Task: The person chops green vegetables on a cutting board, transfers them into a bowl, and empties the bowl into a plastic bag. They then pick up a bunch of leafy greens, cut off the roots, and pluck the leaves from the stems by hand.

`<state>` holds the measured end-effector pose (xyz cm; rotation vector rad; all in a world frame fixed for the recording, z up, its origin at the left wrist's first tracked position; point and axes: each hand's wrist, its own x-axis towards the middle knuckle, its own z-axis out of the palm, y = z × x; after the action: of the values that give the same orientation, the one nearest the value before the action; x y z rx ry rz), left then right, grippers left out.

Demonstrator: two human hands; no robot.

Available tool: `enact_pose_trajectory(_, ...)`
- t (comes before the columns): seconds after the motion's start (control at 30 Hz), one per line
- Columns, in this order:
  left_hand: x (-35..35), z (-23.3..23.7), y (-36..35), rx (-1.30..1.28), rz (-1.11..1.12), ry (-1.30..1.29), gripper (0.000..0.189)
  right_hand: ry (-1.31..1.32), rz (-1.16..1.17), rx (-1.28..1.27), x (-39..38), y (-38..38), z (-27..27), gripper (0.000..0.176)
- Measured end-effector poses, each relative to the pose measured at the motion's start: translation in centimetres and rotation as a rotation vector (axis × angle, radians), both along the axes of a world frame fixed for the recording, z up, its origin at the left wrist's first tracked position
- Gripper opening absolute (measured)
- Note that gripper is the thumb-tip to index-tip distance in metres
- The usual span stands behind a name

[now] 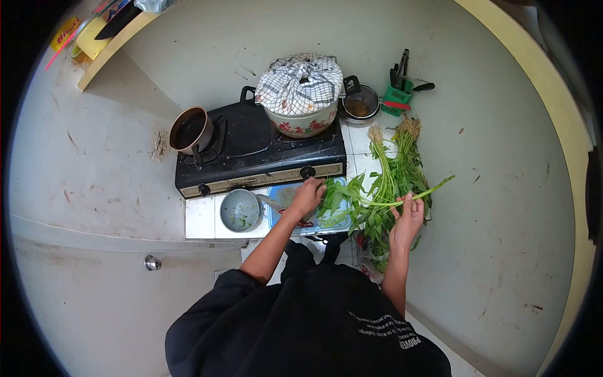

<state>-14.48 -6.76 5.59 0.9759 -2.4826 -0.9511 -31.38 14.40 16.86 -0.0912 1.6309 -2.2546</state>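
Note:
My right hand (409, 217) pinches a long green stalk of water spinach (433, 188), whose thick end points to the upper right. The leafy end reaches left over a blue cutting board (274, 220). There my left hand (308, 197) is closed at the leaves, its fingertips partly hidden among them. A knife (270, 202) lies on the board left of that hand, partly covered by the wrist. Something red shows beneath the wrist, too small to name. Rooted bunches of the same greens (408, 151) lie on the white tiles above my right hand.
A grey bowl (240, 210) with green bits stands left of the board. Behind is a black two-burner stove (251, 151) with a small pan (191, 131) and a cloth-topped pot (301, 119). A strainer bowl (360, 103) and green utensil basket (397, 97) stand at back right.

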Motion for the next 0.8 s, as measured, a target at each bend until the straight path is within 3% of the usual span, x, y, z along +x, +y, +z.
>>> enact_pose_trajectory(0.17, -2.0, 5.8, 1.5, -0.193, 0.031, 0.345, 0.037, -0.018, 0.026, 0.000, 0.2, 0.5, -0.6, 0.014)
enact_pose_trajectory(0.27, -1.7, 6.8, 1.9, -0.201, -0.214, 0.540, 0.033, -0.034, 0.002, -0.003, 0.2, 0.5, -0.7, 0.014)
enact_pose_trajectory(0.4, -1.6, 10.7, 4.0, -0.252, -0.383, 0.379, 0.026, -0.031, 0.006, 0.008, 0.3, 0.4, -1.0, 0.014)
enact_pose_trajectory(0.8, -0.4, 8.1, 3.2, -0.289, -0.371, 0.238, 0.016, -0.052, 0.021, 0.002, 0.6, -0.1, -1.2, 0.014)
